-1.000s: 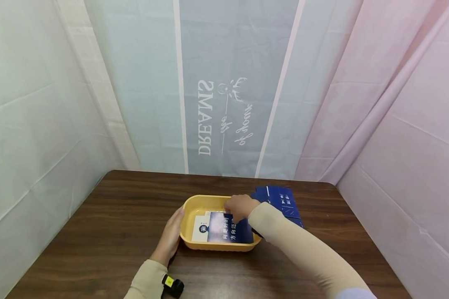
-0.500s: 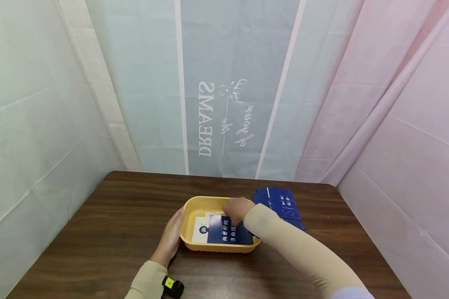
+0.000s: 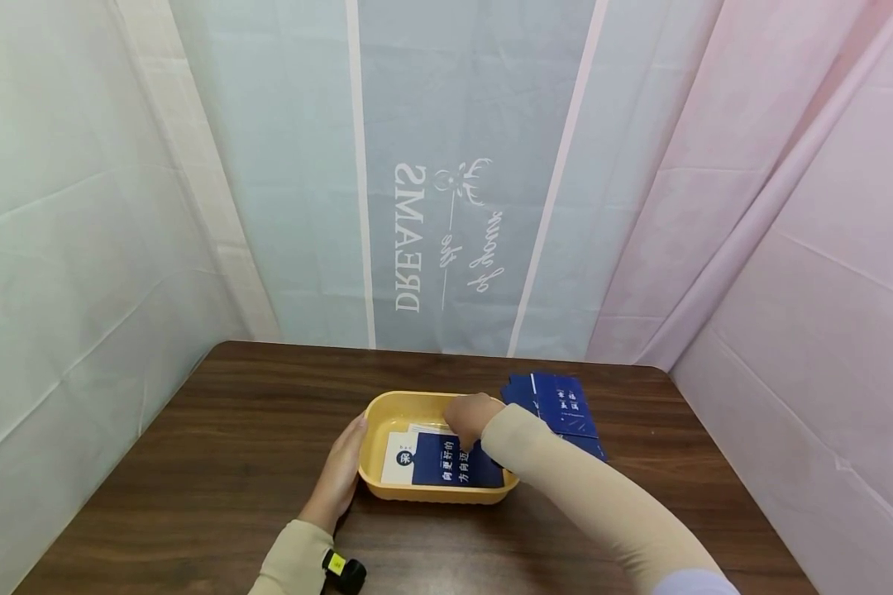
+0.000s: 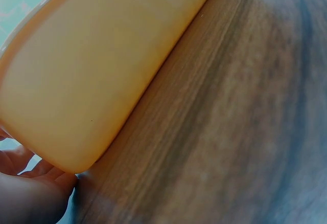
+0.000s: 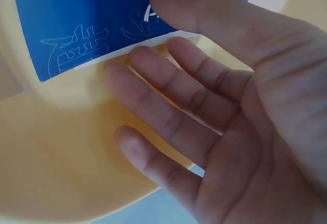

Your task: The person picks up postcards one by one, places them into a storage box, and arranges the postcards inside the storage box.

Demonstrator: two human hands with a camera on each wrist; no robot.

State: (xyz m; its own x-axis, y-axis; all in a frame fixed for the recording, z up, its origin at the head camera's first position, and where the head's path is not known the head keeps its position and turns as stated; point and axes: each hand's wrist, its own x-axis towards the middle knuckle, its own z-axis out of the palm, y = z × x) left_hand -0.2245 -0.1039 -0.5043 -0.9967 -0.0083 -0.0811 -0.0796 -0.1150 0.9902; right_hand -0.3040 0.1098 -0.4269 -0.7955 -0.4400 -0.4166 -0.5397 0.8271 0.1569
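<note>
the right hand (image 5: 240,127) lays its thumb over the navy printed card (image 3: 437,468), fingers at its edge; whether it pinches, i cannot tell. left of it, a white card (image 3: 397,459). the left hand (image 3: 340,473), fingers outstretched, likely steadies the yellow basin (image 3: 435,495) holding both.

Compared with one second ago, the right hand (image 3: 473,416) has moved a little to the left in the head view, and the beige sleeve (image 3: 565,479) has followed it. On the blue card (image 3: 433,459), the whitish shine at the left part has gone, so this part looks evenly dark; its far edge appears slightly nearer to the person
</note>
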